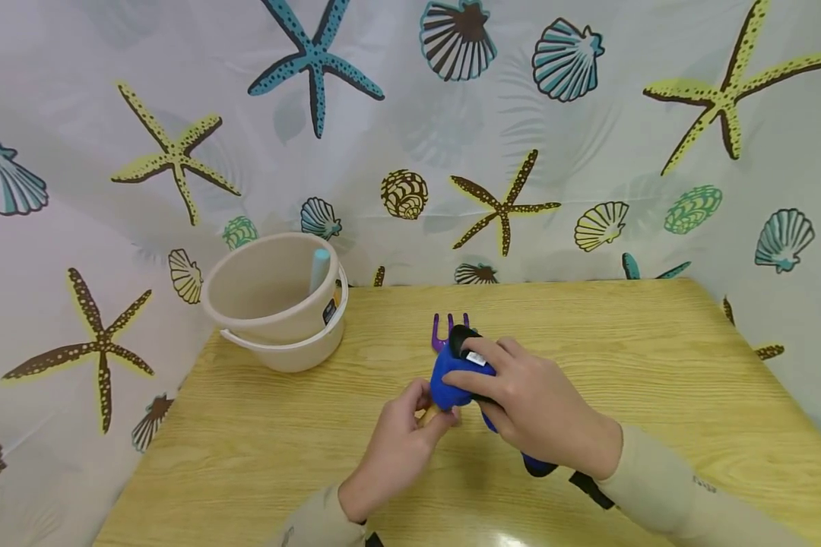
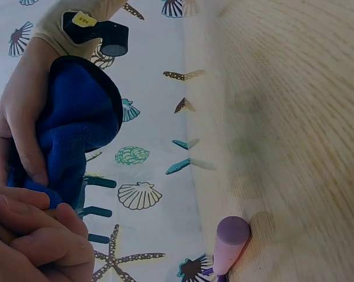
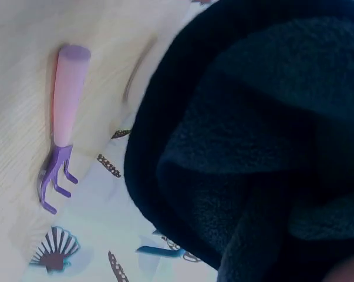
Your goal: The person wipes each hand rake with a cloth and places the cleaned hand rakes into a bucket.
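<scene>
We compare the three views first. Only the head view shows the beige bucket [image 1: 308, 360], at 10 o'clock from the work, with a light teal handle [image 1: 319, 267] standing inside it. The right wrist view shows the full length of the purple fork [image 3: 69, 100], pink handle included, on the tabletop [image 1: 657, 365]; in the head view, we see chiefly its prongs, at 12 o'clock from the work. The left wrist view shows three teal prongs [image 2: 100, 183] at the cloth's 5 o'clock edge; in the head view, they are almost wholly hidden.

We note that the blue cloth [image 1: 445, 380] is held above the tabletop, between the two hands. It is soft, folded and bunched, with a black border and a white label [image 1: 476, 358]. In the right wrist view, its inner folds look nearly black.

We find the right grip [image 1: 534, 399] at 4 o'clock from the cloth, its fingers and thumb clasping the fabric. The left grip [image 1: 400, 441], at 7 o'clock, is closed, its fingers curled around a yellowish piece [image 1: 429, 415] just below the cloth. We cannot tell whether this piece joins the teal prongs.
</scene>
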A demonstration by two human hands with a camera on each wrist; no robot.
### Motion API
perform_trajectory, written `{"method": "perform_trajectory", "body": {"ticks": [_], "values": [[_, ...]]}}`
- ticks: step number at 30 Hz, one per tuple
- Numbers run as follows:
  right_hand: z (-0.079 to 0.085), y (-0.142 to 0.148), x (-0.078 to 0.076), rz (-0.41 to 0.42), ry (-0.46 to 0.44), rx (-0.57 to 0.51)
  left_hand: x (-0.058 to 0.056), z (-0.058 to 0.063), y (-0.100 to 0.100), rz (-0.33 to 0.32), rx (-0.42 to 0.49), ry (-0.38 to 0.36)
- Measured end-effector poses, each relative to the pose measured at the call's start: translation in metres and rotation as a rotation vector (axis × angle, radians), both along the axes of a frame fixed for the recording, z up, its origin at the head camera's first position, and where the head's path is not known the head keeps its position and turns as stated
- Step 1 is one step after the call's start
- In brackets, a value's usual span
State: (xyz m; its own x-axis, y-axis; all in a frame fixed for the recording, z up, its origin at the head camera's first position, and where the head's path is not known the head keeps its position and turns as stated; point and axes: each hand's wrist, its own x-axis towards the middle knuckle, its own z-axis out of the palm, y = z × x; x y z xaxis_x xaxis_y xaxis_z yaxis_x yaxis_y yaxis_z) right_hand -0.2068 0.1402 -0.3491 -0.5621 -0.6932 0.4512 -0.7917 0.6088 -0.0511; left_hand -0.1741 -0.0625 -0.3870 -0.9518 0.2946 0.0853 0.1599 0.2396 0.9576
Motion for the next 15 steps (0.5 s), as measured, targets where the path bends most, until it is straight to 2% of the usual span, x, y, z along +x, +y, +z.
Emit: {"method": "perform_trajectory", "body": {"ticks": [3,9,12,15], "values": [[0.001,0.0,-0.001,-0.03,0.009,0.016,-0.001,-0.007,-0.001,-0.012,-0.007,0.01],[0.004,-0.001,-0.016,-0.178,0.075,0.066,0.003,-0.011,0.0,-0.043,-0.028,0.021],[0.005,-0.005,-0.016,-0.172,0.09,0.085,0.003,-0.011,0.001,-0.024,-0.03,0.016],[0.006,-0.009,-0.007,-0.119,0.092,0.109,0.001,-0.01,0.0,0.009,-0.02,-0.016]]}}
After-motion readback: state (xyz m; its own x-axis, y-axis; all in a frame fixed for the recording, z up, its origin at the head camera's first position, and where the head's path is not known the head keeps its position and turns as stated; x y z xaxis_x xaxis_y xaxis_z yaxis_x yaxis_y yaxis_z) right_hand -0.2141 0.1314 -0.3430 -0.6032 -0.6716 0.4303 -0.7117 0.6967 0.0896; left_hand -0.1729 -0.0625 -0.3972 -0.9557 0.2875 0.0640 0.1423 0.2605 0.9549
